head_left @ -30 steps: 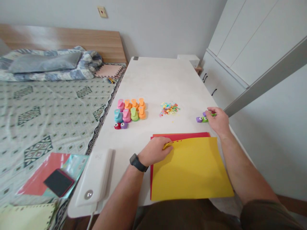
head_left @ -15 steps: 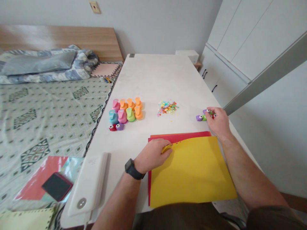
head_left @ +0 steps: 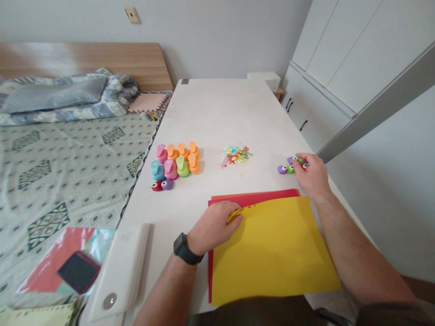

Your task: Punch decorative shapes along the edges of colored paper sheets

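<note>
My left hand (head_left: 217,226), with a dark watch on its wrist, is closed on the upper left edge of a yellow sheet of paper (head_left: 272,253). Small holes run along that edge beside my thumb. Beneath the yellow sheet lies a red sheet (head_left: 258,196), with a strip of orange showing behind it. At the right side of the table, the fingers of my right hand (head_left: 311,174) close on a small green craft punch (head_left: 298,160) in a little group. A purple punch (head_left: 282,170) sits at that group's left end; my fingers partly cover the others.
A pile of colourful paper cut-outs (head_left: 237,155) lies mid-table. Several larger craft punches (head_left: 171,169) stand at the left, with two small ones (head_left: 162,185) before them. A long white device (head_left: 124,267) rests along the left edge. Beyond it, a phone (head_left: 79,271) lies on the bed.
The view has shifted slightly. My left hand still grips the yellow sheet, and my right hand stays at the small punches with little movement.
</note>
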The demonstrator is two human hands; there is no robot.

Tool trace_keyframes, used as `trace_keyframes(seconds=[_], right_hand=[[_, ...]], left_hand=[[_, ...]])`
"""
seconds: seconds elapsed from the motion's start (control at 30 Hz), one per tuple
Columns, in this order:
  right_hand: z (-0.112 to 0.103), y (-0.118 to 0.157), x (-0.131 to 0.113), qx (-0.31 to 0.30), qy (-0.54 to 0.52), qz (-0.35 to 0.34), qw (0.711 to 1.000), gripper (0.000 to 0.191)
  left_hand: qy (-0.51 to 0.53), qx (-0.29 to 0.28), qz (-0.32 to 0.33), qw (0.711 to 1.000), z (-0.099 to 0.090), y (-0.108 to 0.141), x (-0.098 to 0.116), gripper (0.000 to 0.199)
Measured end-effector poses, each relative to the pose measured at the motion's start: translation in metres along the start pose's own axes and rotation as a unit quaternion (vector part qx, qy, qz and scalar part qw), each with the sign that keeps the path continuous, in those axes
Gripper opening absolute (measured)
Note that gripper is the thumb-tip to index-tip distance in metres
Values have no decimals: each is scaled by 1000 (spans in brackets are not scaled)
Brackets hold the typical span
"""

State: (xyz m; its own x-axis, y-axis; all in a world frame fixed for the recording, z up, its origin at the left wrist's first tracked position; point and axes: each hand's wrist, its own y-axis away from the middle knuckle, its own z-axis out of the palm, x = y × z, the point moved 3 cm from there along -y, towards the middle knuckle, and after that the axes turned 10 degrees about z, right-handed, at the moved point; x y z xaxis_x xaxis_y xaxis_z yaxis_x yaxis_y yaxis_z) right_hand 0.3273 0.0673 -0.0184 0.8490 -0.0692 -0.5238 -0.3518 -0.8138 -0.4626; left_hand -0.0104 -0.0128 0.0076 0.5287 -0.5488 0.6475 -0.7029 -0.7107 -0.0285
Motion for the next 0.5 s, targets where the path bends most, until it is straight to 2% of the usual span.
trace_keyframes(seconds=[0.5], right_hand=[[-1, 0, 1, -7, -3, 19, 1000, 30]], left_hand=[[8, 0, -11, 1000, -2, 0, 0, 16]])
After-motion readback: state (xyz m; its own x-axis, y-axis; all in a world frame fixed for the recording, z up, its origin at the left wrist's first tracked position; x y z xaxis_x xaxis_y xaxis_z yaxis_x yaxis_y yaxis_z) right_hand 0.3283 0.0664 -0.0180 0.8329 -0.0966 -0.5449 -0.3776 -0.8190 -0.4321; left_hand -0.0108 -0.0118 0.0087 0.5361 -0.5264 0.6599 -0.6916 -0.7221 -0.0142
